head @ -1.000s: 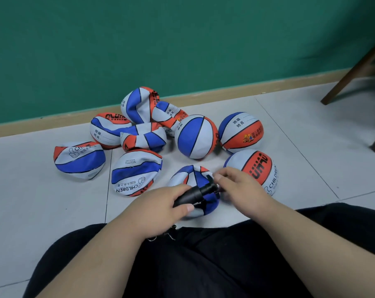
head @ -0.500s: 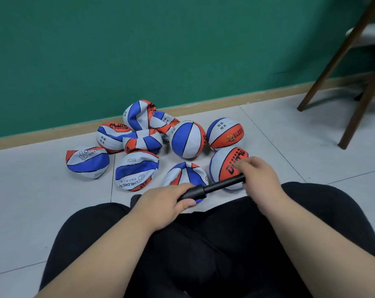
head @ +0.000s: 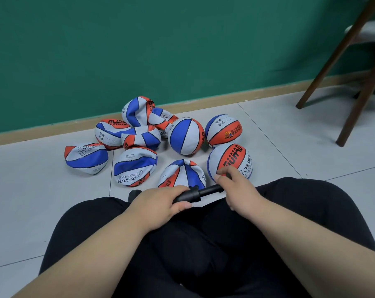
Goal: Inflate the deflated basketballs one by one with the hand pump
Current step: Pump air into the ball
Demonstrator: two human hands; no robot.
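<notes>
Soft, even room light, nothing harsh. Beyond the fingers the basketballs drop only faint, short shadows on the pale floor, which has a mild sheen but no glare. The green wall is evenly lit. Far right of the fingers the chair legs lean and smear a little — wide-angle bend — and the fingers themselves look slightly soft.

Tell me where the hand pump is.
Head view, lower centre: the hand pump is gripped by the left hand and right hand above the lap, just before the nearest collapsed basketball.
</notes>
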